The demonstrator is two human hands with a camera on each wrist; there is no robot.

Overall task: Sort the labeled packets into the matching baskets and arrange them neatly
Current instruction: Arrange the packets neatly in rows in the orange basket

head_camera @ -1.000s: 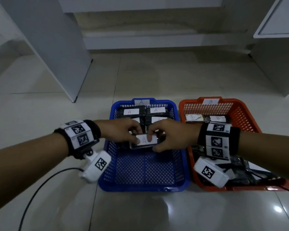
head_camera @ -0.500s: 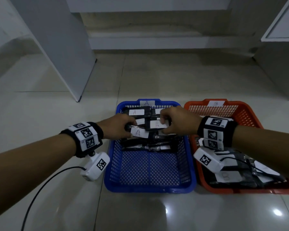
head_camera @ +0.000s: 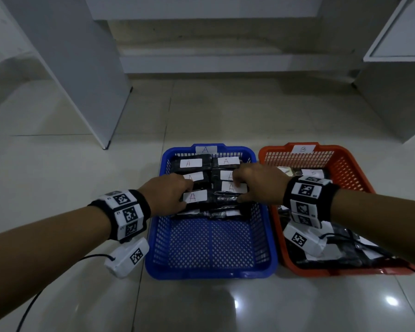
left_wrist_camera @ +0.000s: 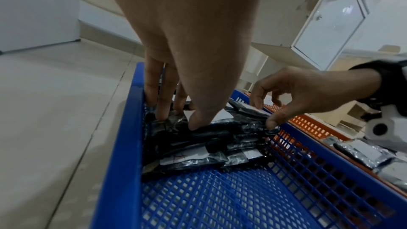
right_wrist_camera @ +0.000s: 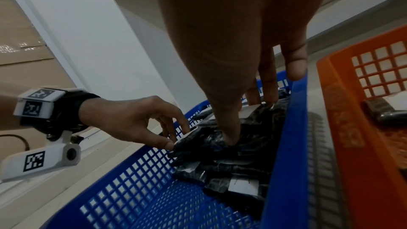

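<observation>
Left hand (head_camera: 168, 195) and right hand (head_camera: 261, 183) each pinch, thumb against fingers, the left front packet (head_camera: 195, 197) and right front packet (head_camera: 234, 188) in the blue basket (head_camera: 209, 271), just beside the orange basket (head_camera: 345, 273); six A-labelled packets (head_camera: 191, 163) face up in two columns

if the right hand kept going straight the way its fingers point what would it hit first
The A-labelled packets: the right hand points down and away into the blue basket, and its fingertips touch them. Beneath them, probably the basket floor.
</observation>
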